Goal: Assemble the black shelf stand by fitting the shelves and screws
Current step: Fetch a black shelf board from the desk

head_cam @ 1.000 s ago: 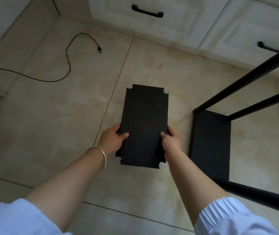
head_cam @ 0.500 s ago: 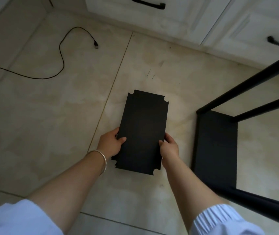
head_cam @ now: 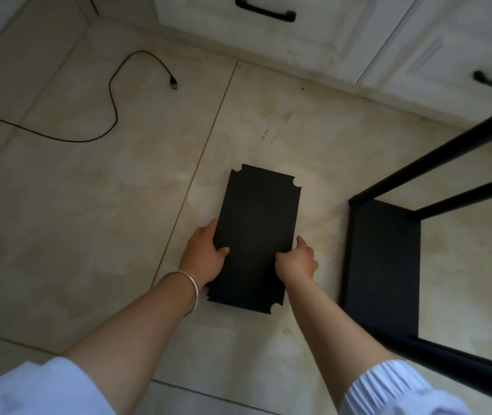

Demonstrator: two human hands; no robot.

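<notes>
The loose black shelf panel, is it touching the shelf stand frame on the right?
Apart. The head view shows bare floor tile between the panel and the stand frame.

dim, soft daylight | faint shadows | wide-angle edge bending | slight blur

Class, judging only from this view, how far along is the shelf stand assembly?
Done: the black frame already holds one fitted shelf. In hand: the left hand and right hand grip a loose shelf panel over the floor. Left: fitting this panel; no screws are visible.
</notes>
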